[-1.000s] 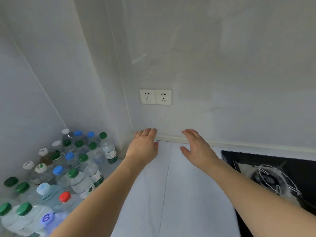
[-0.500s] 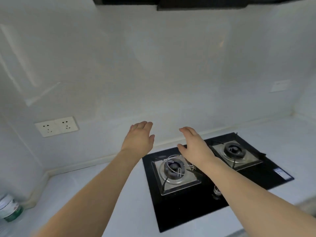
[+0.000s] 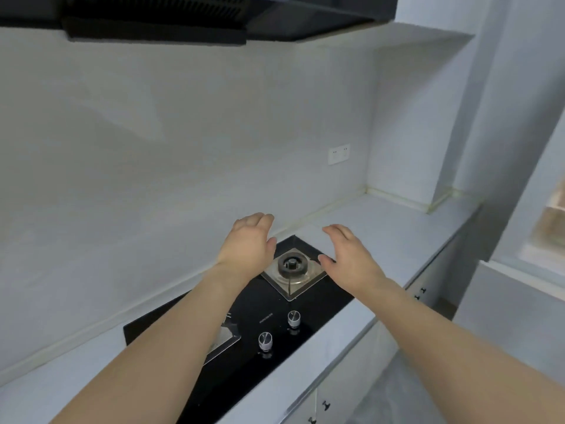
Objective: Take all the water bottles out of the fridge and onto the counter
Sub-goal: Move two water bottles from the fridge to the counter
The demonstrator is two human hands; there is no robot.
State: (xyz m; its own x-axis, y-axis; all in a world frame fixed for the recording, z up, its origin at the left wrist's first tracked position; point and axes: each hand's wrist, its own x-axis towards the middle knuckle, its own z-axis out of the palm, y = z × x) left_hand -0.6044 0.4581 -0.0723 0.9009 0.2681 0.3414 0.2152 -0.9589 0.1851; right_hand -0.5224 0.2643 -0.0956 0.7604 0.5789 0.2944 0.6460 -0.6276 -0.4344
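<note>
My left hand (image 3: 249, 244) and my right hand (image 3: 348, 258) are both stretched out in front of me, palms down, fingers apart, holding nothing. They hover above the black gas hob (image 3: 244, 325) set into the white counter (image 3: 382, 228). No water bottle and no fridge are in view at this moment.
A black extractor hood (image 3: 183, 16) hangs overhead. The hob has a burner (image 3: 292, 266) and two knobs (image 3: 279, 328). A wall socket (image 3: 338, 154) sits on the back wall. Cabinet doors with dark handles (image 3: 325, 405) run below the counter's edge, with floor at the lower right.
My view has swung right, from the bottles in the left corner past the hob to the counter's right end. Both hands stayed open and empty in front of me.
</note>
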